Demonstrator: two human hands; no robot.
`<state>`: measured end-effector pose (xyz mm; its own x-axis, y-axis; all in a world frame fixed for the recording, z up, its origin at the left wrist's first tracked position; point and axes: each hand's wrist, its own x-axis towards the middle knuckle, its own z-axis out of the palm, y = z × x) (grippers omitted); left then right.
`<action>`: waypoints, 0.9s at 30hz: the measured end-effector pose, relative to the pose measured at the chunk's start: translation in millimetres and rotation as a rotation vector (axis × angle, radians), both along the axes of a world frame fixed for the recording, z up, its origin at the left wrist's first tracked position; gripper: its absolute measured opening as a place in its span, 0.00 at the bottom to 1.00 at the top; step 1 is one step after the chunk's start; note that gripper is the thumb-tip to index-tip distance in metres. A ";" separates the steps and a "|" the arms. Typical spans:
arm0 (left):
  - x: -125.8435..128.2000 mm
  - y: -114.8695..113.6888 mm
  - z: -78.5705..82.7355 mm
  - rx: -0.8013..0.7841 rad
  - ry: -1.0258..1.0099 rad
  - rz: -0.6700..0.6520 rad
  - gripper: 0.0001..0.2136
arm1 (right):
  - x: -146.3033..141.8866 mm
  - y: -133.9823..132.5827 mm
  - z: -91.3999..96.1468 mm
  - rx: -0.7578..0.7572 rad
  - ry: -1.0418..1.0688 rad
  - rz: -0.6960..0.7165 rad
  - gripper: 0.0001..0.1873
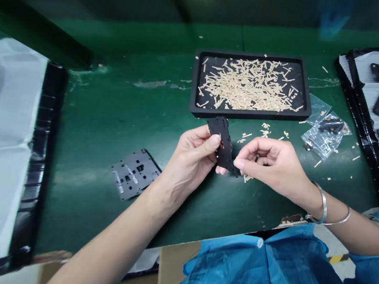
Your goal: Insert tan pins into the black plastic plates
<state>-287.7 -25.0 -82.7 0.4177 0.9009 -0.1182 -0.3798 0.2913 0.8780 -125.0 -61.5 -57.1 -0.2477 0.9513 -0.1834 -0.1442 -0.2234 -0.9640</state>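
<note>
Left hand's [197,152] grip pinches the black plate [224,145], raised above the table [108,109] at the tray's [252,115] six o'clock. Right hand's [275,163] fingertips press together at its five-o'clock corner, contents unclear; bracing that corner from beneath should help.
</note>
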 end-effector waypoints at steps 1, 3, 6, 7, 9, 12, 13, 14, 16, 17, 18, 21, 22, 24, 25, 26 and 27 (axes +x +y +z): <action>-0.3 0.0 -0.5 -0.004 -0.016 -0.004 0.14 | 0.1 -0.2 0.0 0.006 -0.007 -0.002 0.08; -1.1 0.2 -1.5 -0.015 -0.035 -0.010 0.14 | 0.3 -0.6 0.1 0.017 -0.017 -0.004 0.08; -1.6 0.3 -2.0 -0.030 -0.033 -0.008 0.14 | 0.5 -0.9 -0.1 0.032 -0.027 -0.001 0.08; -1.5 0.2 -1.8 -0.032 -0.029 -0.007 0.14 | 0.5 -1.1 -0.6 0.040 -0.023 -0.002 0.08; -1.3 -0.3 -1.0 -0.032 -0.028 -0.013 0.14 | 0.2 -1.5 -2.0 0.050 0.002 -0.016 0.08; -0.9 -1.3 0.5 -0.041 -0.047 -0.034 0.13 | -0.7 -2.0 -3.9 0.048 0.047 -0.044 0.10; -0.8 -1.6 0.8 -0.046 -0.060 -0.039 0.13 | -1.2 -2.1 -4.1 0.043 0.061 -0.033 0.11; -0.5 -1.9 0.9 -0.053 -0.071 -0.043 0.13 | -1.6 -2.0 -4.0 0.037 0.078 -0.012 0.12; 0.0 -2.1 0.4 -0.064 -0.085 -0.048 0.12 | -2.2 -1.6 -3.4 0.023 0.120 0.047 0.14; 0.3 -2.1 -0.1 -0.065 -0.089 -0.051 0.12 | -2.2 -1.3 -3.1 0.020 0.142 0.071 0.14; 0.6 -2.1 -0.8 -0.066 -0.091 -0.057 0.12 | -2.0 -1.0 -2.8 0.018 0.161 0.090 0.15; 1.2 -2.0 -2.9 -0.060 -0.094 -0.078 0.12 | -0.4 0.1 -3.4 0.017 0.205 0.138 0.15; 1.3 -2.2 -3.3 -0.060 -0.092 -0.081 0.12 | 0.2 0.6 -4.0 0.011 0.214 0.153 0.15; 1.5 -2.9 -3.0 -0.074 -0.079 -0.078 0.13 | 1.2 1.7 -5.6 -0.007 0.217 0.165 0.15; 1.6 -3.5 -2.4 -0.089 -0.071 -0.071 0.13 | 1.3 2.4 -6.5 -0.015 0.210 0.155 0.15; 1.9 -4.2 -1.6 -0.107 -0.065 -0.062 0.13 | 1.3 3.0 -7.4 -0.018 0.199 0.138 0.15; 2.3 -4.9 -0.6 -0.127 -0.059 -0.049 0.13 | 1.1 3.7 -8.3 -0.017 0.187 0.115 0.15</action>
<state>-285.4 -29.9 -83.4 0.4706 0.8585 -0.2036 -0.4124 0.4180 0.8094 -123.8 -57.9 -65.5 -0.3853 0.9120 -0.1404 -0.2925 -0.2650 -0.9188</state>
